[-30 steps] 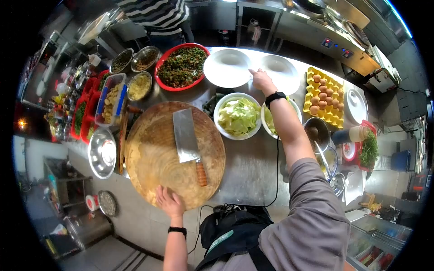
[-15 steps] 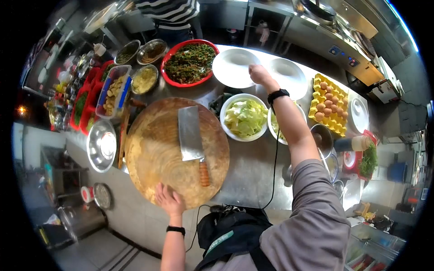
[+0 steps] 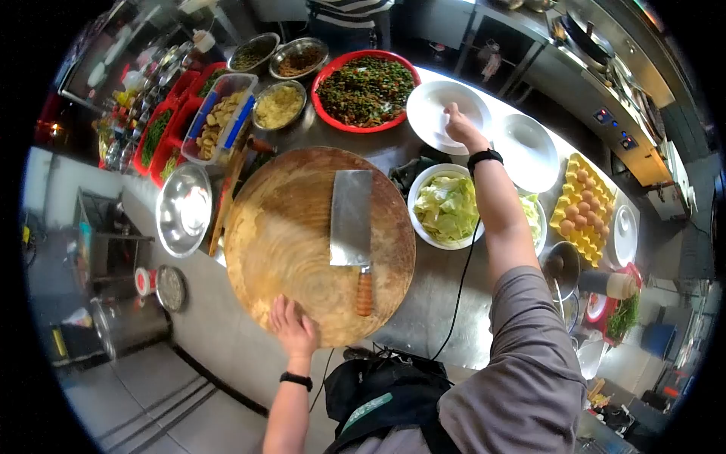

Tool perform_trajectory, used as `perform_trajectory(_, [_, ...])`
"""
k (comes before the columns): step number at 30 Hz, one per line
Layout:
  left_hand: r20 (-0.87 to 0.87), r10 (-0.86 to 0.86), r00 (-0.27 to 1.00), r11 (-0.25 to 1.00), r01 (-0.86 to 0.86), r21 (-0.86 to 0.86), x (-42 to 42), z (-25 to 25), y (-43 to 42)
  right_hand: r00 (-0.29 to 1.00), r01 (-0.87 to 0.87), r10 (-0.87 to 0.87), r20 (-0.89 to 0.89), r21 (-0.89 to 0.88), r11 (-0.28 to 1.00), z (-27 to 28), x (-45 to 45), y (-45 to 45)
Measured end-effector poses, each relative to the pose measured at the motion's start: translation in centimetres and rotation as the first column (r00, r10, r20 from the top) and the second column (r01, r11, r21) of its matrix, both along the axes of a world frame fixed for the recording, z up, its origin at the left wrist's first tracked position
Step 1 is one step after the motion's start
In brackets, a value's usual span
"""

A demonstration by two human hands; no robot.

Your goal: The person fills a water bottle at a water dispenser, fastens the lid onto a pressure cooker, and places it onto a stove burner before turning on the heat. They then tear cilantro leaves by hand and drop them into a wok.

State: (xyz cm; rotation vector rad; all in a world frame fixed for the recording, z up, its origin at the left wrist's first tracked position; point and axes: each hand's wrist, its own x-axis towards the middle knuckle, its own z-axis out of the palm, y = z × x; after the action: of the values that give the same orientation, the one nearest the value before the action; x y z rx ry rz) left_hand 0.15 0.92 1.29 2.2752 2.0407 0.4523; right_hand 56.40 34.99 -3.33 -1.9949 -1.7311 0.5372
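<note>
My left hand [image 3: 294,327] lies open on the near edge of a round wooden chopping board [image 3: 291,227], fingers spread. On the board rests a cleaver [image 3: 351,219] with a wooden handle, not touched by either hand. Over the white dish [image 3: 432,102] at the back, my right hand [image 3: 465,130] is stretched out with a finger extended and other fingers partly curled. Nothing shows in it; whether it touches the dish I cannot tell. A second white dish [image 3: 529,155] stands to its right. Beneath my right forearm is a white bowl of cut cabbage [image 3: 446,208].
A red basin [image 3: 363,94] of chopped greens stands at the back. To the left are a metal bowl [image 3: 184,212], a plastic container [image 3: 219,121] of pale slices and red bins [image 3: 155,144]. A yellow egg tray [image 3: 578,212] sits on the right. A black cable [image 3: 457,291] crosses the counter.
The view has shifted, so the counter appears farther right. My right hand stays over the white dish, its fist now loosened with a finger extended. My left hand remains on the chopping board.
</note>
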Motion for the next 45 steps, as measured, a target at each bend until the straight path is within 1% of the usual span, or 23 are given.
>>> perform_trajectory(1, [0.003,-0.007,1.000,1.000,0.007,-0.001,0.0,0.0,0.1,0.999,-0.032,0.032,0.003,0.052,0.998,-0.1,-0.2,0.1])
perform_trajectory(3, [0.007,-0.010,1.000,1.000,0.010,-0.004,0.0,-0.1,0.1,1.000,-0.026,0.026,-0.016,0.019,0.999,-0.4,-0.6,0.4])
perform_trajectory(5, [-0.010,-0.018,1.000,1.000,0.018,0.007,0.0,-0.2,0.2,0.995,-0.095,0.091,0.048,0.084,0.992,-0.7,-0.7,0.3])
perform_trajectory(9, [0.009,-0.008,1.000,1.000,0.008,0.008,0.0,-0.3,0.2,0.994,-0.103,0.103,0.048,0.010,0.995,0.5,-1.2,0.3])
perform_trajectory(11, [0.004,-0.008,1.000,1.000,0.008,0.015,0.0,-0.4,0.2,0.996,-0.092,0.092,-0.022,-0.032,0.995,1.0,-1.1,0.6])
perform_trajectory(12, [0.006,-0.001,1.000,1.000,0.001,0.014,0.1,-0.3,0.2,0.995,-0.099,0.099,-0.020,-0.033,0.995,0.7,-0.9,1.1])
perform_trajectory(14, [-0.009,-0.018,1.000,1.000,0.018,0.012,0.0,0.1,0.4,0.996,-0.012,0.008,-0.088,-0.036,0.999,-0.5,-0.4,2.3])
perform_trajectory(15, [-0.010,-0.014,1.000,1.000,0.014,0.014,-0.1,0.1,0.4,0.996,-0.015,0.012,-0.089,-0.034,0.999,-0.7,-0.5,2.4])
perform_trajectory(17, [0.000,-0.027,1.000,0.999,0.027,0.023,-0.2,0.2,0.5,0.995,-0.055,0.064,-0.074,0.122,0.991,-1.2,-0.6,2.7])
perform_trajectory(18, [0.000,-0.024,1.000,0.999,0.024,0.023,-0.2,0.1,0.5,0.995,-0.057,0.067,-0.074,0.122,0.991,-1.1,-0.9,2.7])
perform_trajectory(20, [0.015,-0.023,1.000,0.999,0.023,0.026,-0.2,-0.2,0.3,0.994,-0.108,0.108,-0.006,0.038,0.993,-0.9,-1.2,2.5])
perform_trajectory(21, [0.016,-0.020,1.000,1.000,0.020,0.024,-0.2,-0.1,0.3,0.994,-0.111,0.111,-0.005,0.036,0.993,-0.4,-1.5,2.3])
perform_trajectory(23, [0.021,-0.031,0.999,0.999,0.030,0.031,-0.1,0.1,0.4,0.994,-0.103,0.104,0.020,-0.033,0.994,1.0,-2.4,1.8])
perform_trajectory(27, [0.006,-0.027,1.000,0.999,0.027,0.022,-0.3,0.0,0.4,0.995,-0.065,0.071,0.065,-0.095,0.993,2.1,-2.4,1.7])
perform_trajectory(29, [0.010,-0.028,1.000,0.999,0.028,0.020,-0.3,-0.1,0.3,0.981,-0.191,0.195,0.023,-0.116,0.975,3.0,-1.3,1.7])
perform_trajectory(31, [0.004,-0.030,1.000,0.999,0.029,0.019,-0.3,-0.1,0.2,0.980,-0.066,0.062,-0.188,-0.016,0.998,3.4,-0.3,1.9])
perform_trajectory(33, [0.000,-0.030,1.000,0.999,0.030,0.022,-0.3,0.0,0.2,0.973,0.072,-0.065,-0.220,0.024,0.997,4.0,0.5,1.7])
perform_trajectory(34, [0.009,-0.033,0.999,0.999,0.032,0.025,-0.3,0.1,0.3,0.951,0.121,-0.117,-0.287,-0.002,0.993,4.4,0.9,1.5])
perform_trajectory(35, [0.019,-0.036,0.999,0.999,0.036,0.029,-0.3,0.1,0.3,0.951,0.125,-0.120,-0.285,0.001,0.992,4.5,0.9,1.0])
perform_trajectory(37, [0.023,-0.043,0.999,0.998,0.042,0.046,-0.4,-0.1,0.4,0.991,0.115,-0.115,-0.064,0.006,0.993,4.5,1.0,0.1])
perform_trajectory(41, [0.033,-0.041,0.999,0.997,0.039,0.062,-0.4,-0.2,0.3,0.994,0.086,-0.090,-0.061,-0.056,0.995,3.9,1.4,-0.7])
perform_trajectory(43, [0.017,-0.045,0.999,0.998,0.044,0.054,-0.7,-0.4,-0.1,0.990,0.094,-0.098,-0.103,-0.043,0.995,3.1,1.1,-1.3])
perform_trajectory(45, [0.002,-0.051,0.999,0.996,0.051,0.074,-0.9,-0.5,0.0,0.968,-0.040,0.050,-0.247,0.049,0.998,2.9,0.7,-1.8])
